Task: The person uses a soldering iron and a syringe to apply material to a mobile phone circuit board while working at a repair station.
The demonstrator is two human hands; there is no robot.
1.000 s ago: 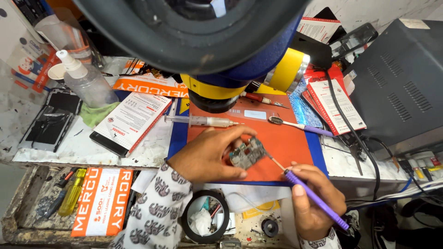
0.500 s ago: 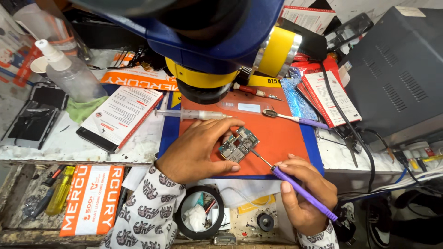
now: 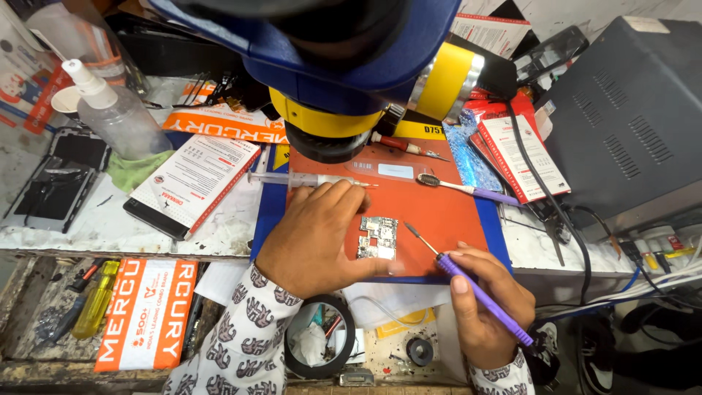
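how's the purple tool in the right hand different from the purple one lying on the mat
The held purple tool is gripped in the right hand, slanting, with its thin metal tip near the circuit board. The lying purple tool rests untouched on the orange mat, farther from the board, and ends in a wider, brush-like head. Both have slim purple handles.

The circuit board (image 3: 378, 238) now lies flat, purple tool (image 3: 468, 281) lifted off.
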